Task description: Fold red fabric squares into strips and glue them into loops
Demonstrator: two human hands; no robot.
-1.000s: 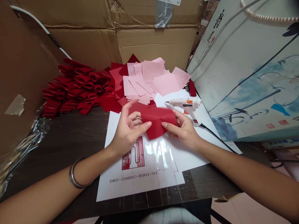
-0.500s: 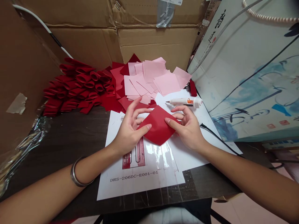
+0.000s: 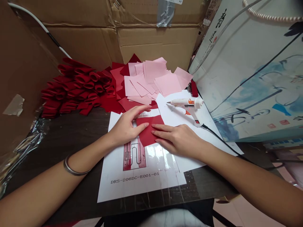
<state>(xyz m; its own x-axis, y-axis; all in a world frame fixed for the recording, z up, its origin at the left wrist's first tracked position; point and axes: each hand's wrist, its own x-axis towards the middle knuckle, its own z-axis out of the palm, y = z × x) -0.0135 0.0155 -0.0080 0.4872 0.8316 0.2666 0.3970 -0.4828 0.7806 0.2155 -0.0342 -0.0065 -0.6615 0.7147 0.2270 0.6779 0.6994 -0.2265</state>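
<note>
the red square (image 3: 148, 132) lay flat at the middle of the view, on a printed white sheet (image 3: 142, 186) under clear film; it seemed folded over, though its material could not be told. the left hand (image 3: 125, 126) came in from 9 o'clock and the right hand (image 3: 177, 138) from 3 o'clock, both open and unclenched, pressing rather than pinching. the left fingers (image 3: 142, 124) lay over the square's left side, and the right fingertips (image 3: 157, 134) rested on its right side. judging by how things lay, much of the work was done: a large heap of folded red loops (image 3: 78, 85) sat at 10 o'clock on the dark worktop (image 3: 71, 135). much also remained, with loose pink squares (image 3: 168, 83) at 12 o'clock and flat red squares (image 3: 118, 82) partly beneath them at 11 o'clock. a white glue gun (image 3: 187, 105) lay at 2 o'clock on the white sheet, untouched, well apart from the right hand, its black cable (image 3: 220, 138) trailing towards 4 o'clock. whether the red square in hand was finished could not be told.
</note>
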